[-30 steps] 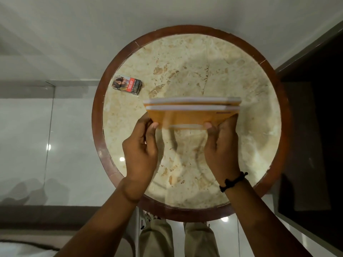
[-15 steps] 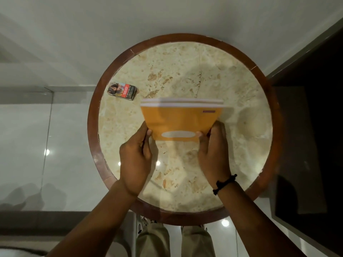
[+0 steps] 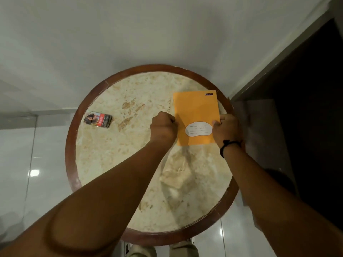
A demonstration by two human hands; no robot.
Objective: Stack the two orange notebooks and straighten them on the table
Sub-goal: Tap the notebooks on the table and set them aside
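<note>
The stacked orange paper notebooks (image 3: 196, 115) lay flat on the round marble table (image 3: 130, 164) near its far right rim, long axis pointing away from you, squarely between your curled left hand (image 3: 163, 127) and right hand (image 3: 227, 129), each pinching a side edge.

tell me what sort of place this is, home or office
Probably a home or lodging room, though I can't be sure: a small round marble-topped table with a wooden rim stands on glossy white floor tiles near a plain white wall, with a cigarette pack lying on it.
</note>
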